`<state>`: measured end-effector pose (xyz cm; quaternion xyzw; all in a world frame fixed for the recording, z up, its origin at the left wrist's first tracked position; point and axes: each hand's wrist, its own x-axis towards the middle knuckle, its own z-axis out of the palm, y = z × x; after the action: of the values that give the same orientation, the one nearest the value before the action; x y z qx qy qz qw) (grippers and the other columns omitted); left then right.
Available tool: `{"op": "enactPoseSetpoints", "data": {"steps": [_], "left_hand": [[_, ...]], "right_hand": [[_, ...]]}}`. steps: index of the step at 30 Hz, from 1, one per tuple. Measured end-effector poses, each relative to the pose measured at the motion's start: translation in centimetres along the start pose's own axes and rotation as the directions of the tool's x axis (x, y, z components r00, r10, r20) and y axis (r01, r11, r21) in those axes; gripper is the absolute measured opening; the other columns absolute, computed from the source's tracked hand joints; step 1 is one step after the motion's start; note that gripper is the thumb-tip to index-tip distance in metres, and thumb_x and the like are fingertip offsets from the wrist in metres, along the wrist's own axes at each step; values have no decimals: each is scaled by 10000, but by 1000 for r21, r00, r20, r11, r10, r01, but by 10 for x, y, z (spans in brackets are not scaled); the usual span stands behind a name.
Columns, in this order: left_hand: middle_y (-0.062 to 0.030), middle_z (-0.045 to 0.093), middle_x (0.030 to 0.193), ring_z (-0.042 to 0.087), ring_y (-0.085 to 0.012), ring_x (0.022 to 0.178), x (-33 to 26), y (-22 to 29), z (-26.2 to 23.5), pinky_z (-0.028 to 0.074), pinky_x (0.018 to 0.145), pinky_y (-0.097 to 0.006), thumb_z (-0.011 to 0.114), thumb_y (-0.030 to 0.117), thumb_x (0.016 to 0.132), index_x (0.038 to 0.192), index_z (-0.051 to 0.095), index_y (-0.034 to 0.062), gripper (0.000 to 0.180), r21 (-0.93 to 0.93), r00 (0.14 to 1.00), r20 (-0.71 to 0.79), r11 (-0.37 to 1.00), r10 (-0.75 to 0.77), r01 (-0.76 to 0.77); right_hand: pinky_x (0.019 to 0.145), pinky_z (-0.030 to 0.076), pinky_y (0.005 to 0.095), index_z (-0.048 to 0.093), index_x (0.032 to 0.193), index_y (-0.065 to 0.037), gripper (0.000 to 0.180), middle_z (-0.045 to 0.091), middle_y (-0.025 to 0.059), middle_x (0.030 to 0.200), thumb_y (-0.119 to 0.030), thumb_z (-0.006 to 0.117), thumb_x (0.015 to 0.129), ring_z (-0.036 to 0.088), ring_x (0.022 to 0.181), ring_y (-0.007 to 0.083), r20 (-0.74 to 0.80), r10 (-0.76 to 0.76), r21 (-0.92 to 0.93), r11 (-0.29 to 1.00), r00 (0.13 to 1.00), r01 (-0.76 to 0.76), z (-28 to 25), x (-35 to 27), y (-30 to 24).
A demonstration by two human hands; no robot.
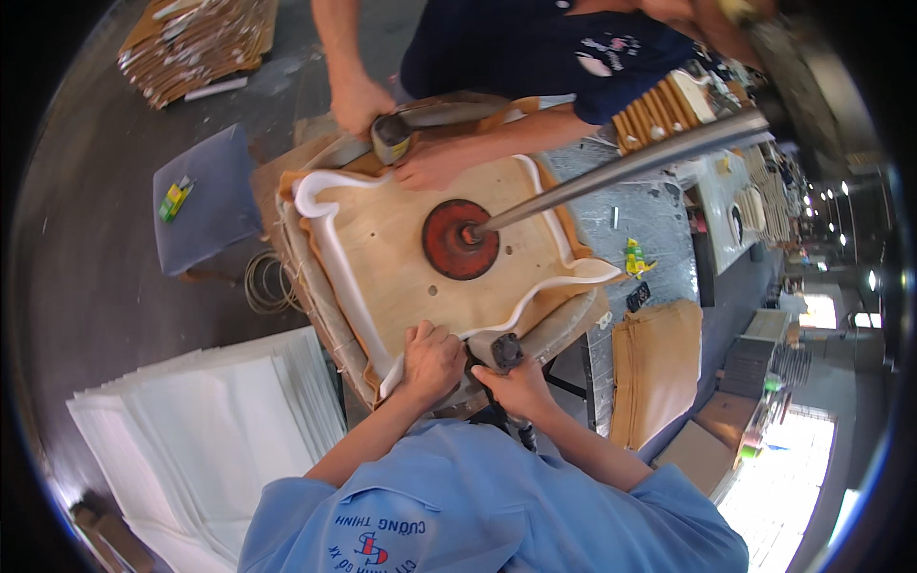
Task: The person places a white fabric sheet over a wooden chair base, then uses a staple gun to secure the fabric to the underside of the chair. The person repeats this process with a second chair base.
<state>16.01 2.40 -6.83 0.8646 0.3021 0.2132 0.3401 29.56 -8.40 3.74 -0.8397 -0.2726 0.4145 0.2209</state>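
Your left forearm (368,441) rises from the lower left of centre and slants up and rightward, while your right forearm (594,447) slants up and leftward from the lower right, so the two converge ahead of your torso (501,501) at the bottom of the frame. Your left hand (433,365), just below the middle, is back upward, its fingers bent and knuckles raised; the fingertips are too tucked to tell how tightly they close. Your right hand (525,390) sits near it, apart, slightly lower and to the right, its fingers curled in a closed grip. Both your forearms are bare, and your arms are bent at the elbows.
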Motion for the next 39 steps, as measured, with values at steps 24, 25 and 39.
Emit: {"op": "enactPoseSetpoints", "data": {"steps": [24, 25, 39], "left_hand": [[-175, 585, 1316, 531, -394, 1285, 94, 80, 66, 439, 1099, -513, 926, 312, 788, 1075, 739, 23, 448, 112, 994, 111, 993, 17, -30], [-175, 584, 1312, 529, -396, 1287, 95, 80, 66, 439, 1098, -515, 927, 314, 784, 1069, 738, 18, 452, 94, 994, 107, 995, 29, -39], [-235, 509, 1563, 333, -487, 1576, 101, 78, 79, 230, 1340, -622, 895, 304, 781, 962, 807, -39, 398, 98, 996, 91, 995, -6, -3]], "right_hand": [[525, 526, 302, 756, 1106, -9, 313, 704, 14, 741, -257, 888, 969, 661, 575, 113, -100, -142, 530, 830, 985, 173, -137, 36, 99], [524, 524, 299, 758, 1112, -8, 312, 702, 15, 733, -254, 886, 969, 657, 569, 111, -88, -139, 517, 840, 986, 164, -138, 39, 98], [501, 479, 302, 775, 1113, -23, 266, 679, 9, 700, -218, 873, 959, 622, 547, 93, 40, -47, 319, 947, 998, 31, -154, 58, 79]]}}
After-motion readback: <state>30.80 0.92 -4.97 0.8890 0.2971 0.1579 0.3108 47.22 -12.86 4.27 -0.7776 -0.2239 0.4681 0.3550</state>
